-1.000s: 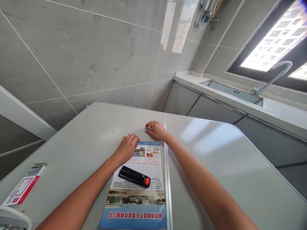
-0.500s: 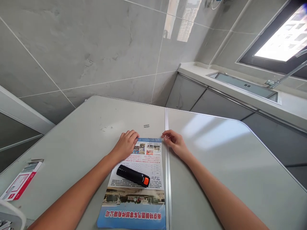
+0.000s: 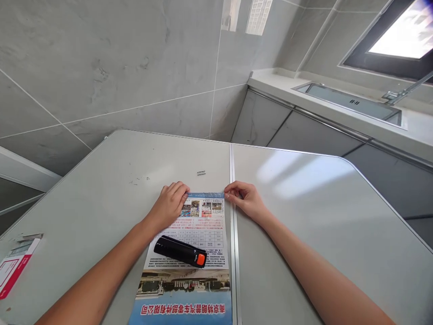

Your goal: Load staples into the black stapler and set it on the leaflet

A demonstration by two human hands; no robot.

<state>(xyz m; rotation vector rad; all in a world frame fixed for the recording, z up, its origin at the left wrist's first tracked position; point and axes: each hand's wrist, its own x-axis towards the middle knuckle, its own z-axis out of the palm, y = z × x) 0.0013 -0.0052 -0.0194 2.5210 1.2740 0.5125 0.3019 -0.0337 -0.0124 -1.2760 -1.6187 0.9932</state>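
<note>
A printed leaflet [image 3: 184,275] with blue ends lies on the table, its lettering upside down to me. My left hand [image 3: 170,204] has its fingers curled over the far left corner and grips the paper there. At the far right corner, my right hand [image 3: 244,198] pinches the edge between thumb and fingertips. A black stapler [image 3: 179,250] with an orange button rests aslant on the leaflet, touched by neither hand. Just beyond the far edge, short strips of staples [image 3: 201,173] lie on the tabletop.
The light grey table [image 3: 304,225] has a metal seam [image 3: 237,271] just right of the leaflet. At the left lies a red and white packet [image 3: 16,268] with staple strips by its far end. Beyond stand a tiled wall and a counter with a sink [image 3: 352,104].
My right thumb and fingers have closed on the leaflet's far right corner. My left hand keeps its place on the other corner. The whole view has shifted slightly.
</note>
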